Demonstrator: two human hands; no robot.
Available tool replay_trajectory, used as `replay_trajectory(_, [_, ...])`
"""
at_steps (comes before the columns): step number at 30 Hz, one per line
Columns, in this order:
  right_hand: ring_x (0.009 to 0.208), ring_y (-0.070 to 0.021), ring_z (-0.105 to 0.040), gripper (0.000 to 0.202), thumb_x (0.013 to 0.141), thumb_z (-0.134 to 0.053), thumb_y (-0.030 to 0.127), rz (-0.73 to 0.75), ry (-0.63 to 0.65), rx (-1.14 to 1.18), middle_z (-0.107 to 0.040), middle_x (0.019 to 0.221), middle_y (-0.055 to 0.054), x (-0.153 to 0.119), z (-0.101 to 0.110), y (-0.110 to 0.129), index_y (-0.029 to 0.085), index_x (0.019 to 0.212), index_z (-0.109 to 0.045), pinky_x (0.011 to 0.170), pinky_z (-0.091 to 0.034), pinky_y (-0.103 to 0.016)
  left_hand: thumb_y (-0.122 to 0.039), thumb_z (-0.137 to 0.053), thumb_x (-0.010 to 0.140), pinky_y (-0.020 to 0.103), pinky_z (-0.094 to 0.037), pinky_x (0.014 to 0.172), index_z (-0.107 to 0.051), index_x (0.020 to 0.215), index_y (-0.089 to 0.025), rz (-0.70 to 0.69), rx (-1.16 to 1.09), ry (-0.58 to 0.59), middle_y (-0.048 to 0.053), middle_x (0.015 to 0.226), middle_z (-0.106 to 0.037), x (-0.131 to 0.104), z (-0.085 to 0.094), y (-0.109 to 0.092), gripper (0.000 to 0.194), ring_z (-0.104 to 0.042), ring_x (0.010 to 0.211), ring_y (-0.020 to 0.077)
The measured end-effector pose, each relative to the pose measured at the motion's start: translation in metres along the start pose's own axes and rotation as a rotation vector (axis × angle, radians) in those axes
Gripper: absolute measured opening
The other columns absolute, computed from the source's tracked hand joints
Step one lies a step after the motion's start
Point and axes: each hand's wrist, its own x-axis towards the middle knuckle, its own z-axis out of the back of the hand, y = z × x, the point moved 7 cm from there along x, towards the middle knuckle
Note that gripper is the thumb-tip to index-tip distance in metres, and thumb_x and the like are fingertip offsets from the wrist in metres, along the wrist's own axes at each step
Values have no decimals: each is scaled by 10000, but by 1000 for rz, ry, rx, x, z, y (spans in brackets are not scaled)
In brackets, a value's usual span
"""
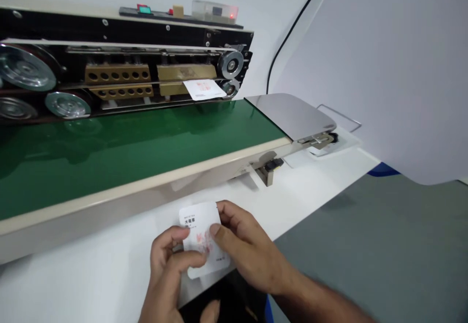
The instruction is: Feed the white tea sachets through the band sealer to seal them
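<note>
A small white sachet [212, 265] with dark print and a pinkish-red mark is held upright in front of me. My right hand [252, 247] pinches it by the right side, thumb on its printed face and fingers behind. On the left, my left hand [168, 264] touches the same sachet with curled fingertips at its left edge and lower front. A second white sachet [204, 90] sticks out of the sealing machine [127, 32], by its right-hand rollers, above the green conveyor belt [146, 147].
The conveyor ends on the right in a smooth metal plate [288, 113]. Below its near edge runs a white tabletop [91, 284], with a small bracket [268, 171] beneath the rail. A clear box with a red light [215, 11] sits on top of the machine. A black cable [288, 40] hangs behind.
</note>
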Motion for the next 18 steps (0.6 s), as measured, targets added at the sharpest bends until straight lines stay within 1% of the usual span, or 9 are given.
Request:
replay_trajectory(1, [697,-117,-536,79,874,-535,235,3,-14,-14,-606,823,-12,1,2,0,167,914,-536,617,-428,-228,-281,-698,731,397,-350,899,-587,937,-350,26,-65,-18,18,1233,-370,1,2,1,244,-426,1128,273])
replay_trajectory(2, [680,-116,-526,58,861,-529,218,14,-24,-34,-594,798,-5,1,3,1,170,893,-528,605,-423,-228,-319,-704,747,364,-375,882,-568,962,-359,82,-125,-40,7,1217,-383,3,4,3,257,-454,1062,237])
replay_trajectory(4, [645,-114,-503,44,854,-520,215,47,-24,-100,-565,749,4,0,2,2,174,848,-508,580,-409,-228,-381,-681,798,300,-425,820,-543,998,-357,251,-201,-63,-6,1150,-442,5,9,9,245,-492,896,170])
replay_trajectory(6, [612,-110,-477,112,882,-514,258,82,4,-179,-532,699,12,-4,-3,4,176,811,-490,551,-387,-225,-415,-639,840,259,-440,779,-560,1004,-322,397,-172,-34,-8,1051,-519,6,12,12,204,-516,815,144])
replay_trajectory(7, [594,-106,-463,156,901,-510,289,101,21,-219,-513,674,17,-6,-6,4,177,795,-487,538,-374,-223,-442,-616,853,250,-436,767,-575,996,-299,439,-144,5,-9,985,-547,7,12,12,206,-530,809,147])
replay_trajectory(10, [589,-103,-463,238,932,-515,348,162,60,-321,-515,662,13,-10,-10,7,166,779,-520,538,-365,-225,-504,-558,873,249,-413,717,-583,946,-264,478,-113,118,-20,850,-568,7,9,12,253,-536,787,157])
replay_trajectory(12, [617,-107,-485,254,936,-530,360,211,65,-373,-546,694,-1,-10,-8,9,159,783,-551,569,-379,-234,-525,-527,884,254,-397,693,-573,912,-252,469,-123,166,-29,795,-554,7,6,12,278,-517,749,153])
replay_trajectory(15, [644,-114,-501,264,947,-521,370,224,86,-385,-567,724,-10,-8,-5,7,159,796,-568,597,-392,-242,-536,-538,874,255,-380,666,-573,861,-234,442,-122,187,-25,782,-562,8,5,13,304,-485,702,140])
replay_trajectory(18, [635,-116,-508,246,935,-539,376,140,92,-393,-574,717,-5,-6,-6,-2,161,823,-575,579,-389,-239,-552,-536,870,249,-358,602,-561,819,-237,473,-132,155,-31,763,-532,7,7,15,320,-437,653,127])
